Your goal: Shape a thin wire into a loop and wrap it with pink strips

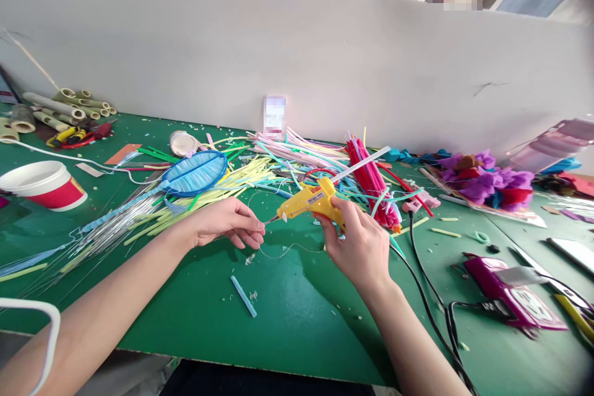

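My right hand [359, 241] is wrapped around the handle of a yellow hot glue gun [310, 200], with a whitish glue stick [364, 163] poking out of its back. The metal nozzle points left, right at the fingertips of my left hand [232, 224]. Those fingers are pinched together; what lies between them is too small to make out. A fine, pale thread-like strand [290, 249] loops by the left fingertips and under the gun. Below, a short light-blue stick [244, 296] lies on the green table [297, 334] near small clear scraps.
A blue mesh fan shape [197, 173] lies on yellow stems and wires at left, near a paper cup [44, 184]. Pink and red pipe cleaners [369, 182] lie behind. A purple power socket [515, 291] with black cables is at right. A phone [275, 117] leans against the partition.
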{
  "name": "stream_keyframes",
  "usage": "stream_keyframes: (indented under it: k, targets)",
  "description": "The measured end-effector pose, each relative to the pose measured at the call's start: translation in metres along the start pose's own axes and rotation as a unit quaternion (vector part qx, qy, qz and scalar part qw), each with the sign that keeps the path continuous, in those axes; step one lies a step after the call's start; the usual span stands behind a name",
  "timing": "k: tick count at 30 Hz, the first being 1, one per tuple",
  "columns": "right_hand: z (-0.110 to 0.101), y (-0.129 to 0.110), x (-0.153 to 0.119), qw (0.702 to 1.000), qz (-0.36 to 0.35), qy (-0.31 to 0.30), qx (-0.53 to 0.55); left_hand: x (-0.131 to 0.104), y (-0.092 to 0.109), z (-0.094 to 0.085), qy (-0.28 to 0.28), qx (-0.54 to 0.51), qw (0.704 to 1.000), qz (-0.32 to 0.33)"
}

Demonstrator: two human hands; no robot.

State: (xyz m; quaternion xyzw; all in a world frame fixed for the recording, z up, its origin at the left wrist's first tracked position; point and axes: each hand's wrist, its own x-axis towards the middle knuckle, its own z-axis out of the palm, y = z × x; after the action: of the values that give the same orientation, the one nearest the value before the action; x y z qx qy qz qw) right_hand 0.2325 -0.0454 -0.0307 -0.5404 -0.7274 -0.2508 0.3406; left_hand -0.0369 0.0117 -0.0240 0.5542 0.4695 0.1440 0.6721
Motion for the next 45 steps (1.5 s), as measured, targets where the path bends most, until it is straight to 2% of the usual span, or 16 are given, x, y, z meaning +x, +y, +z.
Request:
stream_keyframes:
  k: [27, 32, 38, 45]
  targets:
    - [-0.0017, 0.0004, 0.0016, 1.0, -0.013, -0.004, 0.008, -0.0012, 0.0006, -0.0001, 0.001, 0.008, 1.0, 0.004]
    - [-0.0022, -0.0014, 0.0014, 1.0, 0.028, -0.006, 0.011, -0.0016, 0.0011, -0.0003, 0.001, 0.007, 1.0, 0.006]
    - [-0.0049, -0.0056, 0.0029, 0.996, 0.078, -0.041, -0.002, -0.0027, 0.0029, 0.0014, -0.002, 0.009, 1.0, 0.004]
    - [-0.0045, -0.0032, 0.0018, 0.999, 0.03, -0.043, 0.006, -0.0016, 0.0028, 0.0012, -0.005, 0.01, 1.0, 0.004]
